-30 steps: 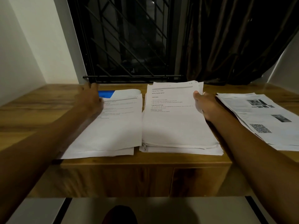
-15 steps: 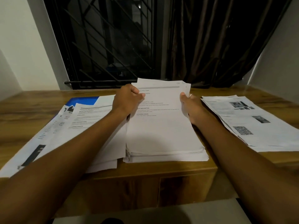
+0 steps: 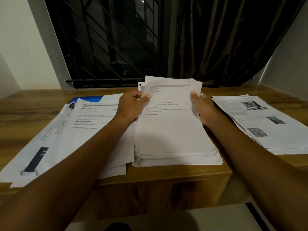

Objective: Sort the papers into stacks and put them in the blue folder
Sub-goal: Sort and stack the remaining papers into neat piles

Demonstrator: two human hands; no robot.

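Two grips: left hand (image 3: 133, 105) and right hand (image 3: 202, 108) curled round raised far sheets of thick white printed paper stack (image 3: 173, 137) at front edge of brown wooden table (image 3: 33, 104), probably for squaring. Flat blue folder (image 3: 88, 98) toward far edge, half under neighbouring white sheets (image 3: 93, 129).

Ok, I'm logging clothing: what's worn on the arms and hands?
No sleeves, gloves or watch are in view. The right hand wears a pale ring on one finger. The left hand shows a small glint, maybe another one; too blurred to tell.
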